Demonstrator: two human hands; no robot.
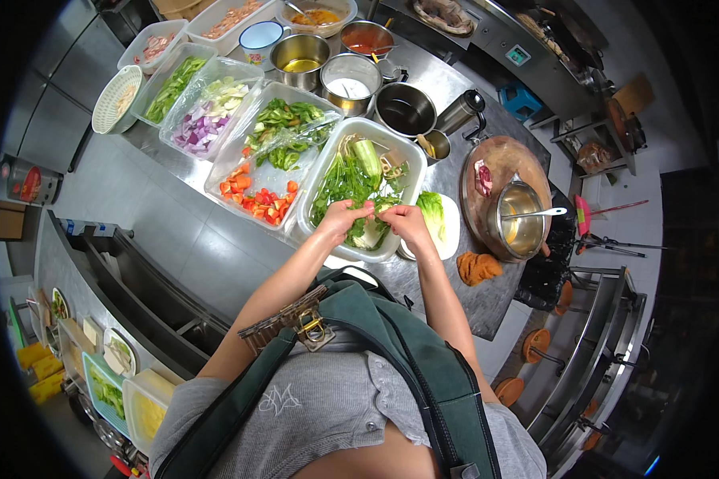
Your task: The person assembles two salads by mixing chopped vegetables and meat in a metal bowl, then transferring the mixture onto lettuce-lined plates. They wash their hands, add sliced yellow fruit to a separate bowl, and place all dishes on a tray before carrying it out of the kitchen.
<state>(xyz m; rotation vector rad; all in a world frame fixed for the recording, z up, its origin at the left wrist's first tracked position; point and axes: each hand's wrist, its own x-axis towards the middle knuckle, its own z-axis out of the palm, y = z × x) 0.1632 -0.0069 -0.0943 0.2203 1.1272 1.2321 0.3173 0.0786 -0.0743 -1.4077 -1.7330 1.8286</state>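
My left hand [345, 221] and my right hand [407, 225] meet over the near end of a white plastic tub [417, 185]. The fingers of both are pinched together. A small bit of green shows between them, too small to name. Leafy green herbs [345, 185] lie in the tub under and beyond my hands. Also inside are a thick pale-green vegetable piece [367, 160] and, below my fingertips, a whitish one [370, 235]. Right of the tub, a head of green lettuce [431, 214] rests on a white board or lid [451, 227].
Left of the tub stand bins of red pepper pieces [268, 206], green peppers [284, 120] and purple onion [204, 128]. Metal pots [407, 109] line the far side. At right, a round chopping board [495, 152] carries a steel bowl [519, 219]; an orange-brown cloth [479, 269] lies nearer.
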